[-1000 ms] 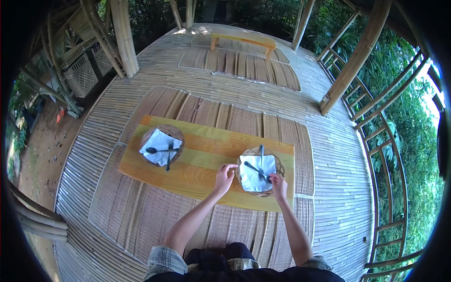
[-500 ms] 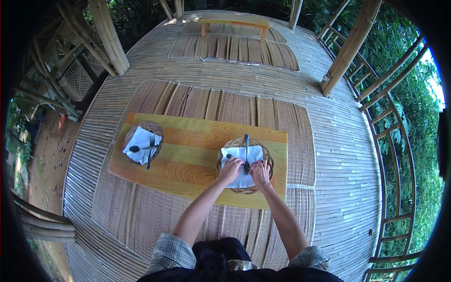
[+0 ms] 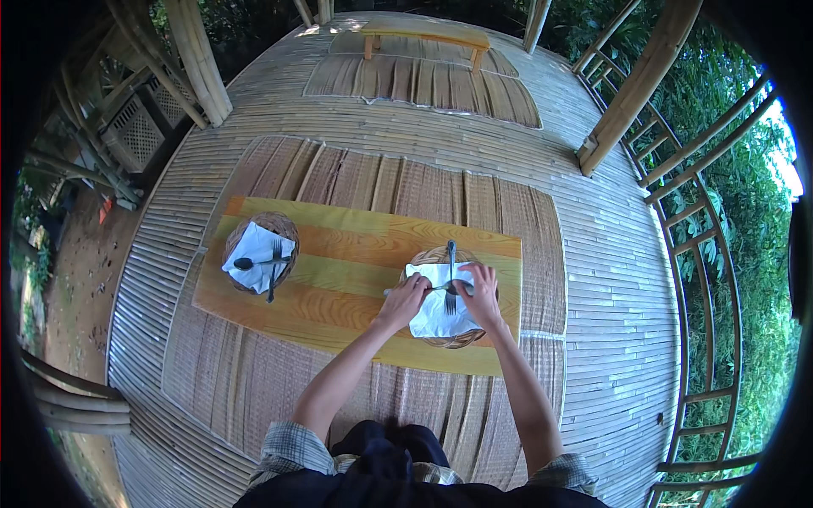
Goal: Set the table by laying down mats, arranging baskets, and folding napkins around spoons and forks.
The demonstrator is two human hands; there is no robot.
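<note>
On the wooden table a round wicker plate (image 3: 457, 341) holds a white napkin (image 3: 434, 322). A fork (image 3: 451, 262) lies over the napkin, tines toward me. Across it runs a spoon (image 3: 458, 287), its dark bowl to the right. My left hand (image 3: 407, 298) is closed on the spoon's handle at the napkin's left side. My right hand (image 3: 484, 296) has its fingers bent around the bowl end, partly hiding it. Further left, a second wicker plate (image 3: 290, 233) carries another napkin (image 3: 254, 245) with a spoon (image 3: 244, 263) and a fork (image 3: 275, 258) crossed on it.
The low wooden table (image 3: 339, 292) stands on a woven mat (image 3: 356, 178) over a bamboo floor (image 3: 622, 339). Another low table (image 3: 423, 34) is at the back. A bamboo post (image 3: 635, 93) and a railing (image 3: 741, 279) line the right side.
The spoon's bowl, earlier by my left hand, now shows at the right by my right hand. My left hand has shifted slightly left, and my right hand has moved up a little.
</note>
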